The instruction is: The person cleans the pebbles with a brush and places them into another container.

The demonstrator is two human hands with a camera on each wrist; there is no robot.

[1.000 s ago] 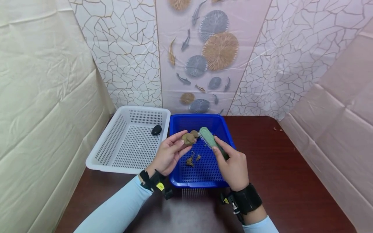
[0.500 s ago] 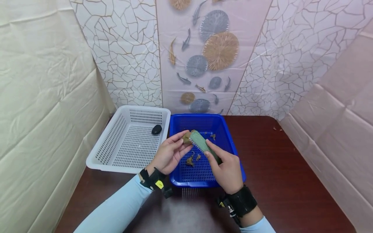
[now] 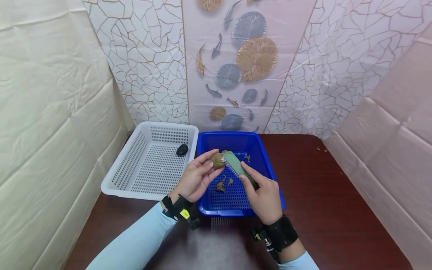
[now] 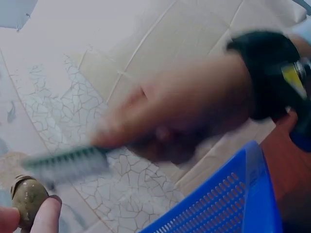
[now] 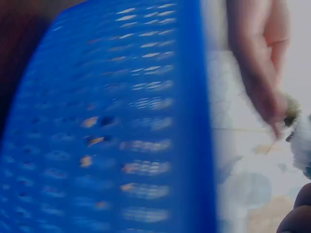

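My left hand (image 3: 195, 178) pinches a mud-coated stone (image 3: 217, 160) between thumb and fingers, above the blue basket. In the left wrist view the stone (image 4: 29, 201) looks olive-brown with pale specks and a ridge of mud at its top. My right hand (image 3: 266, 195) grips a green brush (image 3: 236, 164) with white bristles by its handle, index finger laid along its back. The bristles meet the stone's right side in the head view. In the left wrist view the brush (image 4: 68, 162) is blurred, its bristles turned down close over the stone.
Brown mud crumbs (image 3: 220, 186) lie in the blue basket (image 3: 222, 213). Left of it stands a white basket (image 3: 148, 195) holding one smooth black stone (image 3: 182, 150). Both rest on a dark red-brown table (image 3: 324, 202), with a patterned cloth backdrop (image 3: 229, 75) behind.
The brush has come left from beside the stone, over it, and then slightly back right, showing its bristles at the stone's side. The left hand has barely moved.
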